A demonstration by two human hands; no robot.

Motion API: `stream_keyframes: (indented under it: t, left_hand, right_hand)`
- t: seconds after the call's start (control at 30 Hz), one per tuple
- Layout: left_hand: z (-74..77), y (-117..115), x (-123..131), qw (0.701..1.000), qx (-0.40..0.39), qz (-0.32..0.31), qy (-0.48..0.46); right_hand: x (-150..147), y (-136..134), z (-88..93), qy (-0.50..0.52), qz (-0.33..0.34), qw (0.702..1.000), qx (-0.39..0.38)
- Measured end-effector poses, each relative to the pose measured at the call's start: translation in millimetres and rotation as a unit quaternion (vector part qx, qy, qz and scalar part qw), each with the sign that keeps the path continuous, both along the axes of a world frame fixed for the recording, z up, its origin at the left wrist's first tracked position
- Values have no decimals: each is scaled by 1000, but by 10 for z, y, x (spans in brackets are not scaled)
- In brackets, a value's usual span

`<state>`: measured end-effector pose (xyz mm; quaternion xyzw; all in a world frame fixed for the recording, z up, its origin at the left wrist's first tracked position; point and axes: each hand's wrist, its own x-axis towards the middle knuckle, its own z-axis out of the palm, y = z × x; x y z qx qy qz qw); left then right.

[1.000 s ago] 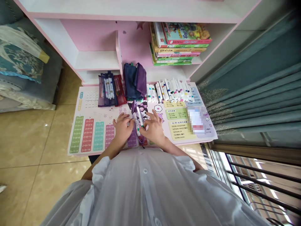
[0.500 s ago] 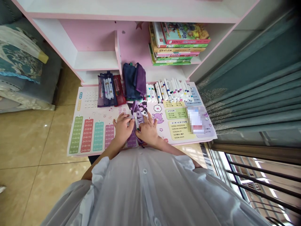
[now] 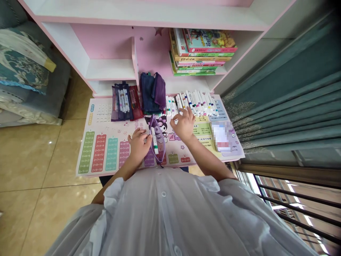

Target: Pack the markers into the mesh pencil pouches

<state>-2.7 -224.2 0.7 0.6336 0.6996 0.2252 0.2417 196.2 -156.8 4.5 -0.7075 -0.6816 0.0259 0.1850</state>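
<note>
My left hand [image 3: 138, 145] grips the left edge of a purple mesh pencil pouch [image 3: 159, 140] lying on a printed multiplication-table desk mat [image 3: 106, 153]. A white marker with a green band [image 3: 155, 140] sticks partly out of the pouch's open mouth. My right hand [image 3: 183, 123] hovers with its fingers apart, just in front of a long row of white markers with coloured caps [image 3: 193, 103]. It holds nothing, and its fingertips are at or very near the nearest markers.
Behind the mat stand a filled mesh pouch [image 3: 122, 101], a navy pouch [image 3: 147, 93] and a purple pouch [image 3: 160, 91]. A pink-and-white shelf unit [image 3: 106, 67] holds stacked books [image 3: 202, 52]. A teal curtain [image 3: 282, 121] hangs to the right; a tiled floor [image 3: 32, 160] lies left.
My right hand has left the pouch and moved up and right to the row of markers. My left hand stays on the pouch, and only one marker now shows in it.
</note>
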Motion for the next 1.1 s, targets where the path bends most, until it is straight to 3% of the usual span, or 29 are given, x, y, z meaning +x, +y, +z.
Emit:
stream_keyframes:
  t: [0.17, 0.3, 0.93, 1.1]
  left_hand:
    - [11, -7, -5, 1000, -5, 1, 3]
    - [14, -8, -10, 1000, -12, 6, 3]
    - [16, -10, -4, 1000, -17, 9, -1]
    - [27, -11, 4, 1000, -14, 8, -4]
  right_hand:
    - [295, 638, -107, -87, -77, 988, -103]
    - [374, 895, -183, -122, -98, 978, -139]
    - [393, 1175, -292, -176, -91, 958, -206]
    - [356, 1128, -182, -161, -94, 960, -208]
